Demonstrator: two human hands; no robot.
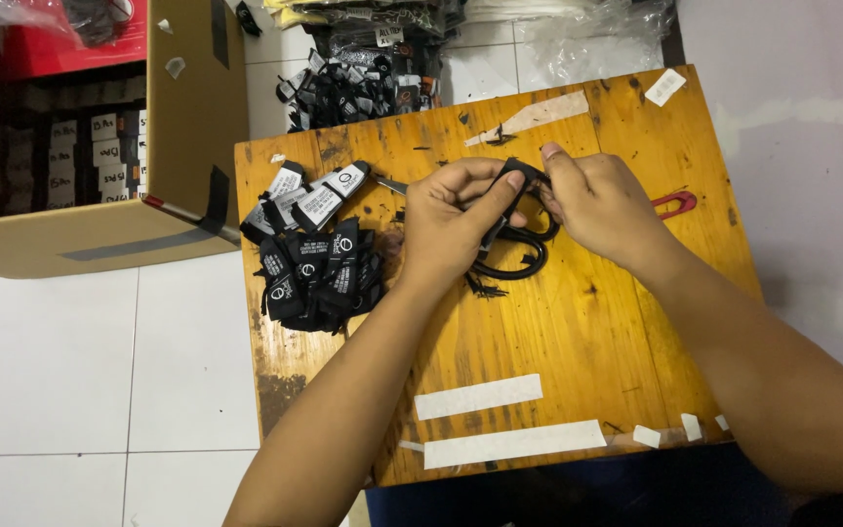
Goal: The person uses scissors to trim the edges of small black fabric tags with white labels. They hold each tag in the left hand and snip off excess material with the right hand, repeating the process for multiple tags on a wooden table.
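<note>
My left hand (453, 217) and my right hand (599, 203) meet over the middle of a small wooden table (558, 332). Both pinch the same small black fabric label (514, 179), which is folded between thumbs and fingers. Under the hands lies a pair of black-handled scissors (514, 262), partly hidden. A heap of folded black labels with white print (316, 273) lies left of my left hand. Beyond that heap, several black and white labels (309, 200) lie fanned out.
An open cardboard box (100, 137) with stacked labels stands on the white tiled floor at the left. More black labels (353, 93) and plastic bags (578, 29) lie beyond the table. White tape strips (509, 444) run along its near edge; a red clip (673, 203) lies at the right.
</note>
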